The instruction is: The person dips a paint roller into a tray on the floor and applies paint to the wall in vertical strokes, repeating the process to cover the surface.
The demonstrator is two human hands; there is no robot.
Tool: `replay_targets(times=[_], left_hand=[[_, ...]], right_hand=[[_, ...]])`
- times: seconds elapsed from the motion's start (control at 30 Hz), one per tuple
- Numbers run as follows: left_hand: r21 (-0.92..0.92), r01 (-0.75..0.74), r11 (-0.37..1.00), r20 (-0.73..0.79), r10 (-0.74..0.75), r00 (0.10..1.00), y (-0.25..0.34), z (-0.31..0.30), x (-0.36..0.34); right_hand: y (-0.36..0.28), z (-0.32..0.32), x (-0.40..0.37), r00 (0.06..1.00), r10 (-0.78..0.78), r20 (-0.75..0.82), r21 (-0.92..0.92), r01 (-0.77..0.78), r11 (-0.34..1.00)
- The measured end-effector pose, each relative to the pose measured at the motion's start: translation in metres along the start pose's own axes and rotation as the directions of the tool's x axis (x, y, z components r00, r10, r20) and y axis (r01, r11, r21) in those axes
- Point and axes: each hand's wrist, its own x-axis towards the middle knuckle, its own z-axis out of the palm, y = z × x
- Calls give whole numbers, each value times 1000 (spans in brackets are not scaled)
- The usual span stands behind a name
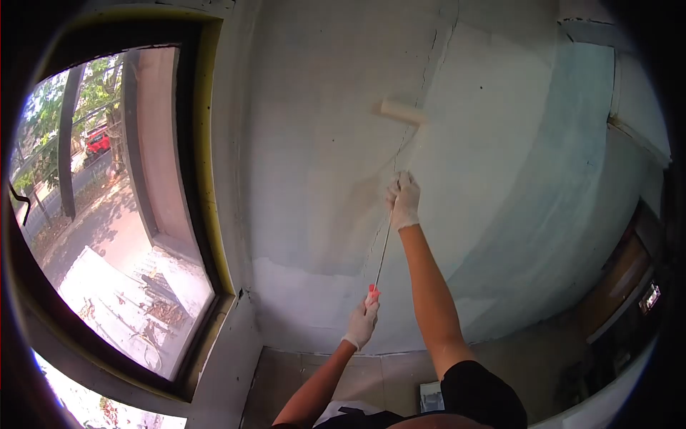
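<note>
A paint roller with a pale sleeve lies against the cracked, patchily painted wall. Its thin metal rod runs down to a red handle. My left hand, in a whitish glove, is closed round that handle at the lower end. Higher up, my right hand, gloved the same way, grips the rod below the sleeve. Part of the roller frame is hidden behind the right hand's fingers or hard to make out against the wall.
To the left is a window opening with a dark and yellow frame; outside are trees and a red vehicle. A long crack runs down the wall. Floor tiles lie below, with a small box-like object near my body.
</note>
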Motion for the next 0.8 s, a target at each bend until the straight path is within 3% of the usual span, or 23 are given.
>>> replay_targets(times=[0.03, 0.07, 0.1, 0.13, 0.2, 0.23, 0.3, 0.33, 0.4, 0.43, 0.53, 0.6, 0.73, 0.8], left_hand=[[25, -82, 996, -1, 82, 997, 14, 4, 15], [49, -163, 985, -1, 163, 987, 29, 9, 30], [88, -170, 982, -6, 171, 985, 50, 13, 42], [126, -173, 977, -10, 176, 984, 70, 17, 52], [158, -315, 936, -40, 325, 945, 94, 23, 82], [156, -316, 936, -49, 327, 944, 107, 26, 92], [343, -480, 808, -85, 535, 840, 137, 28, 111], [394, -378, 838, -66, 436, 897, 167, 28, 106], [426, -395, 814, -97, 475, 875, 188, 28, 121], [425, -381, 821, -102, 462, 881, 196, 28, 124], [383, -397, 835, -87, 460, 884, 205, 25, 132], [298, -362, 883, -83, 402, 912, 193, 21, 121], [245, -247, 938, -71, 272, 960, 134, 4, 89], [164, -223, 961, -69, 237, 969, 87, -6, 67]], right_hand=[[-18, 13, 10, 999, 6, -45, 21, -5, 1000], [-33, 18, 26, 999, -38, 20, 12, 37, 999], [-48, 24, 41, 993, -78, 84, 5, 78, 997], [-65, 37, 50, 994, -94, 54, 33, 93, 995], [-101, 56, 65, 982, -152, 113, 29, 150, 988], [-115, 63, 80, 975, -182, 130, 66, 174, 982], [-148, 89, 76, 952, -247, 182, 63, 240, 969], [-159, 104, 78, 952, -267, 152, 94, 255, 962], [-175, 117, 97, 938, -262, 228, 4, 268, 963], [-177, 129, 104, 931, -301, 207, 74, 292, 953], [-174, 138, 123, 926, -296, 237, 42, 294, 955], [-154, 132, 121, 939, -296, 176, -25, 305, 952], [-96, 98, 87, 948, -244, 202, 7, 248, 969], [-60, 77, 60, 972, -158, 172, -32, 166, 986]])
